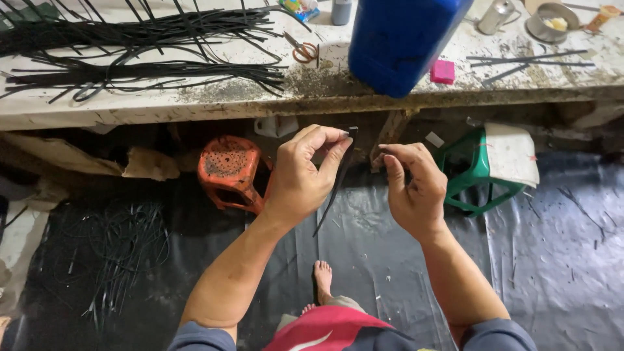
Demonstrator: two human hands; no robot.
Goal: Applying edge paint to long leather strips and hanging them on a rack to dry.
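My bare left hand point(300, 174) is raised in front of me, wrist bent, thumb and forefinger pinched shut at the tips, the other fingers curled. My bare right hand point(415, 185) sits just beside it, apart, fingers folded inward toward the palm. Both forearms angle up from my lap. One bare foot point(322, 278) shows below.

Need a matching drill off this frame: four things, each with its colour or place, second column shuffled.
Things:
1. jug
2. scissors
3. strip
4. left stool

Matches:
A. pinched in the left hand
B. orange, on the floor under the bench
C. blue, on the bench edge
D. on the bench beside the pile of black strips

Pairs: 1-C, 2-D, 3-A, 4-B
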